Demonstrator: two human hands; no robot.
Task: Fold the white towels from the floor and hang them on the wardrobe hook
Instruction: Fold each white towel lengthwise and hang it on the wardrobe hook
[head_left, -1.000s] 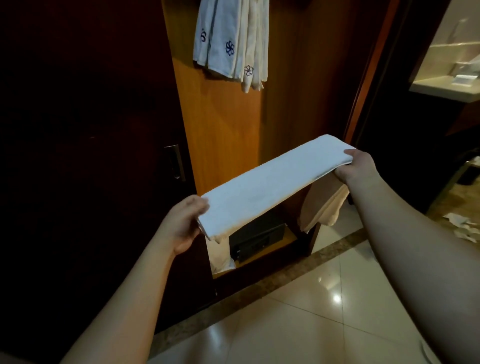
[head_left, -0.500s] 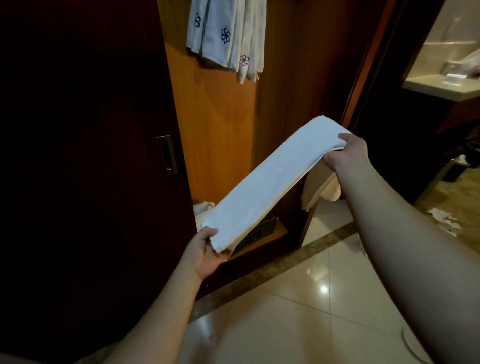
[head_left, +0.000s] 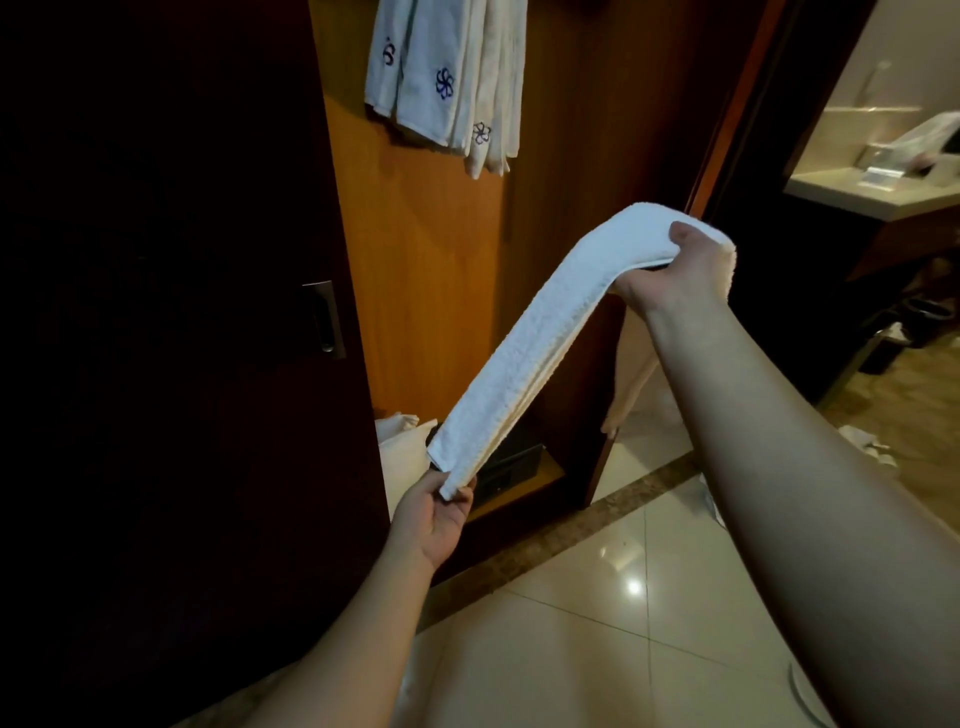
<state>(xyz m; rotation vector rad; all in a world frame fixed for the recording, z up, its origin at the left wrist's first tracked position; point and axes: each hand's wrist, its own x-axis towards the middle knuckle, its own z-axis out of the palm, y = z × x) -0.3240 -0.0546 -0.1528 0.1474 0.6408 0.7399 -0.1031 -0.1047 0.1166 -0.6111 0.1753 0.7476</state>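
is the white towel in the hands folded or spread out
Folded. The white towel is a narrow strip with stacked layers along its edge, held at its ends by the left hand and the raised right hand.

Hotel room entry: wood wardrobe (head_left: 431, 291) with monogrammed towels (head_left: 447, 88) hung inside, small safe (head_left: 511, 465) on its shelf, glossy floor tiles (head_left: 649, 623), bathroom vanity (head_left: 872, 195) through the doorway at right.

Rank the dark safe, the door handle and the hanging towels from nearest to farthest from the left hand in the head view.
1. Dark safe: just right of the left hand, on the wardrobe's low shelf.
2. Door handle: up and left, on the dark door.
3. Hanging towels: far above, at the top of the wardrobe.
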